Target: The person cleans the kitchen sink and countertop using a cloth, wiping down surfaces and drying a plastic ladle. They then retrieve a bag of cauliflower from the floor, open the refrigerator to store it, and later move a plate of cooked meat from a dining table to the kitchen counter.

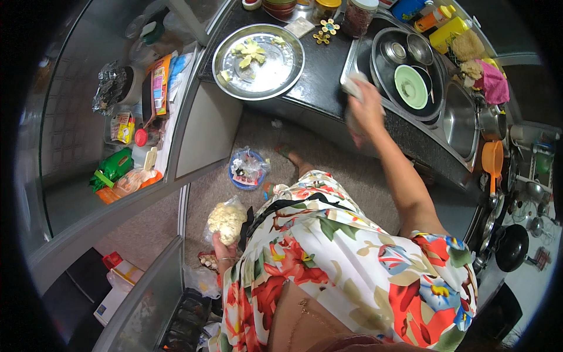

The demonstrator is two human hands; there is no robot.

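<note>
My left hand, low at the left of my body, holds a cauliflower head with clear plastic around part of it. Stretched out over the counter's front edge, my right hand grips a pale cloth, blurred, part of it hanging below the hand. Left of that hand, a round steel tray on the dark counter bears pale green leaf pieces. Just right of the hand is the sink, where a large round pan holds a light green bowl and steel dishes.
A blue waste bin lined with plastic stands on the floor near my feet. Jars and bottles line the counter's back. A shelf with packets is at left. An orange strainer and a black pan are at right.
</note>
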